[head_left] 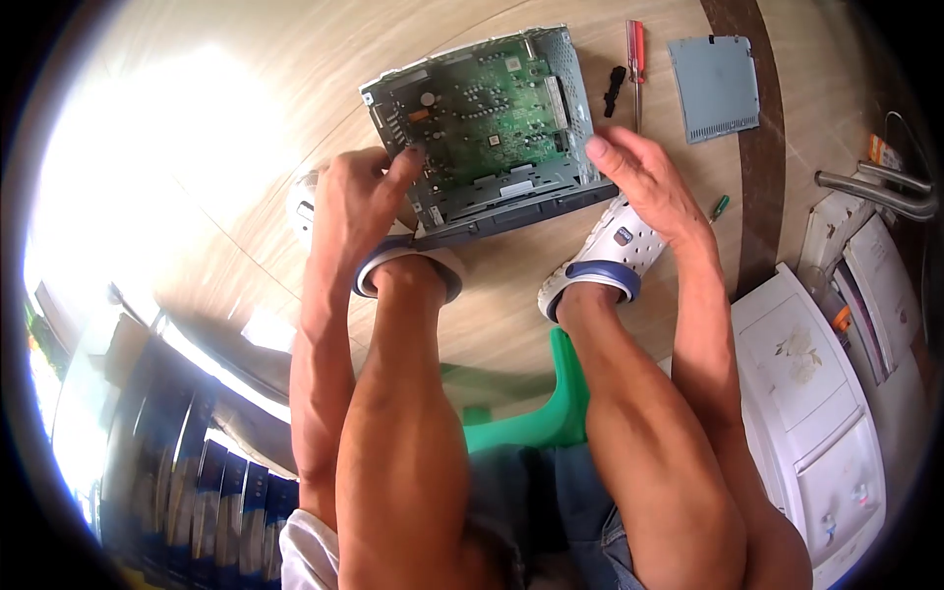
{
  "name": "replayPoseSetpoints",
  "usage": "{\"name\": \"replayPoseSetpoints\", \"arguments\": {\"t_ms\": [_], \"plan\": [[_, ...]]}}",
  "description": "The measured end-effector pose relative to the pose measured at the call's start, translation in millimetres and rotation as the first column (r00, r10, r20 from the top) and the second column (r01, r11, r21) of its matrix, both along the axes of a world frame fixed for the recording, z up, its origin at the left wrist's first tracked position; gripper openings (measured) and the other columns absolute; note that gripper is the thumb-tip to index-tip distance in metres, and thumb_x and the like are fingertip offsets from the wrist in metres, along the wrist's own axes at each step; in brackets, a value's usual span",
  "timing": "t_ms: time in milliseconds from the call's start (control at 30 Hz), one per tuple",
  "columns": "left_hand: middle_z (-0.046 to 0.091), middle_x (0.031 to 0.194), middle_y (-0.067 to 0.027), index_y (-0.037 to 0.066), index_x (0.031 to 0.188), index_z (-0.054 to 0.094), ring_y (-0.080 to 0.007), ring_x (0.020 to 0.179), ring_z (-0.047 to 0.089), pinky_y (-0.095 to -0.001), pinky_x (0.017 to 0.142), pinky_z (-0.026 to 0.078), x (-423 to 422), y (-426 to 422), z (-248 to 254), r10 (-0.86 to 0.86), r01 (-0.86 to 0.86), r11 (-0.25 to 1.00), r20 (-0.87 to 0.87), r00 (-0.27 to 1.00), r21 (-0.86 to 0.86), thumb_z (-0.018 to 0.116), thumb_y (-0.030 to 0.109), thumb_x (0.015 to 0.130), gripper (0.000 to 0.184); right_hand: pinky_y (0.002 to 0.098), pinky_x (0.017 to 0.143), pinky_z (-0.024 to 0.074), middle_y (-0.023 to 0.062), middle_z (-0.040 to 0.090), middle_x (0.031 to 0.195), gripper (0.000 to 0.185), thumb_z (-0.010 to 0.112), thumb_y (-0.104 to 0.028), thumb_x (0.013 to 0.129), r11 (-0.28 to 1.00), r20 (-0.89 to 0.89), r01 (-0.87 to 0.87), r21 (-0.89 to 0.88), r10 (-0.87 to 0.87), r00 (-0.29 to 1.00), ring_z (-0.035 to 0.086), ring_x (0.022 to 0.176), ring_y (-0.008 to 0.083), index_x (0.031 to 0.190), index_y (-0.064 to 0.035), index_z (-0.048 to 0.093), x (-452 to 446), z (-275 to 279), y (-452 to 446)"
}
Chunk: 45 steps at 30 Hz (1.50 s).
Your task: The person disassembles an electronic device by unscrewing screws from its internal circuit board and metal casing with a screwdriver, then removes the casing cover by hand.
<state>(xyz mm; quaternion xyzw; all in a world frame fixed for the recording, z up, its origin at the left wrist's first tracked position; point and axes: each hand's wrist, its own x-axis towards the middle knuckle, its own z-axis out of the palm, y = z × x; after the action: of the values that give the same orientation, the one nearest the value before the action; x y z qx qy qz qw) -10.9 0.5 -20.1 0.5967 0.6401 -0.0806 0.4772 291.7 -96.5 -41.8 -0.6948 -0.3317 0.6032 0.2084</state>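
An open metal electronics case (578,84) with a green circuit board (492,108) inside sits in front of my feet, its dark front panel towards me. My left hand (366,197) grips the case's left side, the thumb over the edge and the other fingers curled at the outside. At the right side wall, my right hand (649,187) holds the near corner, with its thumb against the metal; some of its fingertips are hidden. Right of the case lie a red-handled screwdriver (636,54) and a small black part (615,90).
A grey metal cover plate (716,88) lies on the tiled floor at the upper right. A small green-handled tool (721,207) is below it. White clogs (629,236) stand close to the case. A white cabinet (796,383) is at right, a green stool (531,425) beneath me.
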Motion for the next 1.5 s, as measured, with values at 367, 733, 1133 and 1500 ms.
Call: {"name": "replayPoseSetpoints", "arguments": {"t_ms": [367,733,1133,1500], "plan": [[0.056,0.077,-0.0002,-0.006,0.114,0.07,-0.0097,0.071,0.051,-0.0266,0.067,0.043,-69.2,-36.6,-10.6,0.68,-0.705,0.709,0.294,0.672,-0.028,0.054,0.035,0.106,0.044,0.0466,0.102,0.0472,0.0213,0.062,0.129,0.055,0.067,-0.037,0.091,0.998,0.829,-0.022,0.065,-0.042,0.558,0.059,0.119,0.0403,0.133,-0.0022,0.058,31.0,-59.2,12.9],[0.052,0.14,-0.0291,-0.015,0.143,0.042,-0.0327,0.129,0.056,-0.0367,0.113,0.048,-46.4,-25.9,15.3,0.8,-0.696,0.553,0.525,0.29,-0.458,0.047,-0.004,0.1,0.044,0.0461,0.09,0.0525,0.0167,0.074,0.102,0.028,0.066,-0.023,0.087,1.0,0.762,-0.007,0.004,0.001,0.647,0.068,0.099,0.0393,0.109,-0.0052,0.068,33.0,-78.9,20.5],[0.05,0.141,-0.0351,-0.013,0.152,0.027,-0.0327,0.13,0.057,-0.0306,0.105,0.055,-52.9,-28.2,16.9,0.767,-0.635,0.508,0.642,0.026,-0.582,0.043,0.001,0.106,0.051,0.0375,0.076,0.0557,0.0158,0.075,0.093,0.03,0.069,-0.019,0.083,0.986,0.568,0.159,0.054,-0.161,0.807,0.071,0.08,0.0259,0.104,0.0023,0.068,38.4,-71.5,19.8],[0.064,0.11,-0.0131,-0.012,0.143,0.045,-0.0181,0.097,0.064,-0.0274,0.095,0.057,-107.4,-28.7,-18.9,0.824,-0.795,0.447,0.534,0.188,-0.411,0.048,0.007,0.106,0.041,0.0269,0.056,0.0534,0.0079,0.068,0.085,0.022,0.067,-0.007,0.089,0.871,0.3,0.397,0.289,-0.476,0.827,0.063,0.067,0.011,0.107,0.0057,0.063,35.1,-16.9,26.4]]}}
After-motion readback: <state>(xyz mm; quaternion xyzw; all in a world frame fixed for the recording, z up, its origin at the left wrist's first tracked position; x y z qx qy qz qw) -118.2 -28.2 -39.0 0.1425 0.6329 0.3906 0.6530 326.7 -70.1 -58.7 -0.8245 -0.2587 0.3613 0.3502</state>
